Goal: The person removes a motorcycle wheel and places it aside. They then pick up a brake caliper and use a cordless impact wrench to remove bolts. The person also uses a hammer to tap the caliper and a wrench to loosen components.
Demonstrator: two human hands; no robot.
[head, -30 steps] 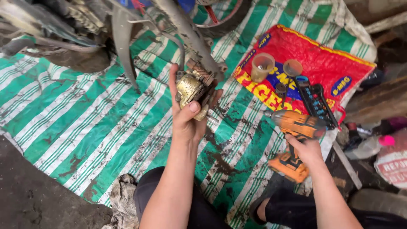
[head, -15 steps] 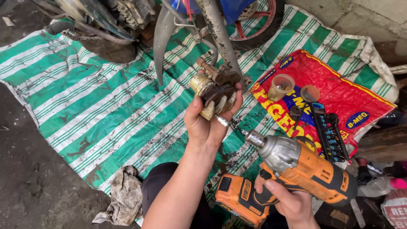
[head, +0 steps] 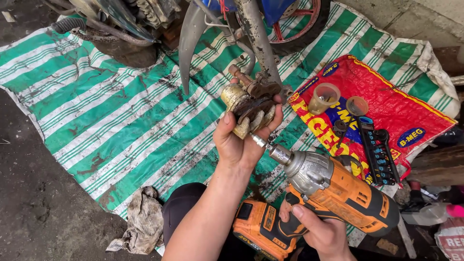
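My left hand [head: 241,140] grips a dirty brass-coloured brake caliper [head: 249,104] that hangs at the foot of a motorcycle fork leg [head: 256,38]. My right hand [head: 319,232] holds an orange cordless impact driver [head: 333,193] by its handle. The driver's bit [head: 258,140] points up and left and touches the underside of the caliper, right beside my left fingers. The orange battery pack [head: 261,229] sits low between my arms.
A green-and-white striped tarp [head: 121,121] covers the ground. A red printed sack [head: 386,106] on the right holds a small plastic cup [head: 324,98], a lid and a socket rail [head: 377,150]. A grey rag [head: 142,222] lies bottom left. A wheel with red spokes [head: 299,24] stands behind.
My right hand has lifted the impact driver off the red sack and brought its bit up to the caliper. My left hand has kept its grip on the caliper.
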